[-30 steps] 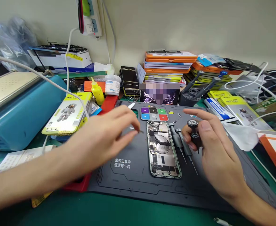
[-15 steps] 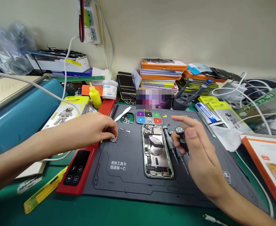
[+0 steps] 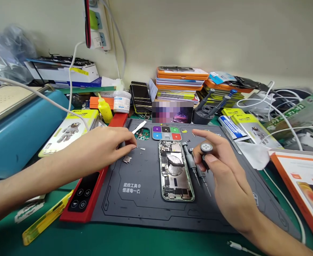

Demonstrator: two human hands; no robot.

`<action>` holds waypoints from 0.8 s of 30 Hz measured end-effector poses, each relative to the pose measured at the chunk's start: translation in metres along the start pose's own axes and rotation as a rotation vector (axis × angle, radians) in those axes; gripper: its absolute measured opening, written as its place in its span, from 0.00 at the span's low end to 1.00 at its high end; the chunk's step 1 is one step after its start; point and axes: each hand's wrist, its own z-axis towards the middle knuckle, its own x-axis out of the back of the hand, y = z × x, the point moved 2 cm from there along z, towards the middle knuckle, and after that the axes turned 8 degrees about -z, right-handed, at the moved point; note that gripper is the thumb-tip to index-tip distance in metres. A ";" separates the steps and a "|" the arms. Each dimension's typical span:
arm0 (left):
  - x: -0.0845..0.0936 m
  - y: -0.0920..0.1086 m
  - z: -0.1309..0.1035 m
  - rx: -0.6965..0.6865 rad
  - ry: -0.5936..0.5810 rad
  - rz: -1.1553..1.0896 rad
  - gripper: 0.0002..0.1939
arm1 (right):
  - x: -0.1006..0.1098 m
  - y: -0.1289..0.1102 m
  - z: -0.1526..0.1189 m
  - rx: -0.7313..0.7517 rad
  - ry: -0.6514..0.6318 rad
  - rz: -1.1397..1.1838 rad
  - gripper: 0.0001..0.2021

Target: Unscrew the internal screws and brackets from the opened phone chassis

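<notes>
We have an opened phone (image 3: 175,181) lying on the dark mat (image 3: 148,206), its inner parts facing up and its long side running roughly from 11 to 5 o'clock. Two loose screwdrivers (image 3: 189,159) lie just beside it at 2 to 3 o'clock, tips pointing toward 5.

At 3 o'clock from the phone, our right hand (image 3: 224,174) is raised, its forearm coming in from 4 o'clock. Thumb and curled fingers close around a dark screwdriver (image 3: 206,147), round cap up, while the index finger stretches out toward 10 o'clock; the driver's tip is hidden from us.

At 10 o'clock, our left hand (image 3: 116,142) is palm down, its forearm reaching in from 8 o'clock. Its thumb and index fingertip come close together and the other fingers are mostly hidden, so we cannot tell whether it pinches anything. Just below its fingertips, toward 5 o'clock, lies a small metal piece (image 3: 126,160).

Farther out, we see a multicoloured tray (image 3: 167,136) at 12 o'clock from the phone, a white tool (image 3: 139,127) at 11, a red-framed panel (image 3: 88,213) at 8, and the green surface (image 3: 135,243) at 6.
</notes>
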 end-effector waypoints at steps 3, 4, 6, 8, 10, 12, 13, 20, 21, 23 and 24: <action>-0.011 0.020 -0.009 -0.081 0.075 0.003 0.12 | -0.001 0.001 0.004 0.042 0.044 -0.038 0.21; -0.017 0.028 -0.013 -0.132 0.081 -0.013 0.11 | -0.001 0.001 0.005 0.054 0.057 -0.044 0.22; -0.032 0.045 -0.022 -0.250 0.023 -0.035 0.12 | -0.002 0.001 0.007 0.077 0.075 -0.042 0.22; -0.045 0.059 -0.029 -0.381 0.012 0.017 0.13 | -0.003 0.000 0.008 0.095 0.072 -0.050 0.23; -0.054 0.065 -0.033 -0.476 0.057 0.057 0.14 | -0.003 0.000 0.007 0.121 0.065 -0.099 0.23; -0.061 0.065 -0.033 -0.522 0.062 0.078 0.14 | -0.001 -0.001 0.006 0.165 0.076 -0.211 0.22; -0.064 0.064 -0.032 -0.539 0.058 0.087 0.15 | 0.001 -0.001 0.006 0.189 0.088 -0.267 0.22; -0.069 0.057 -0.031 -0.549 0.028 0.070 0.15 | 0.013 0.000 0.015 0.281 0.191 -0.615 0.14; -0.069 0.058 -0.031 -0.543 0.024 0.064 0.15 | 0.014 0.001 0.017 0.257 0.177 -0.615 0.13; -0.069 0.058 -0.031 -0.536 0.019 0.059 0.15 | 0.015 0.002 0.020 0.203 0.139 -0.615 0.13; -0.069 0.058 -0.031 -0.535 0.020 0.059 0.15 | 0.016 0.002 0.022 0.184 0.130 -0.637 0.13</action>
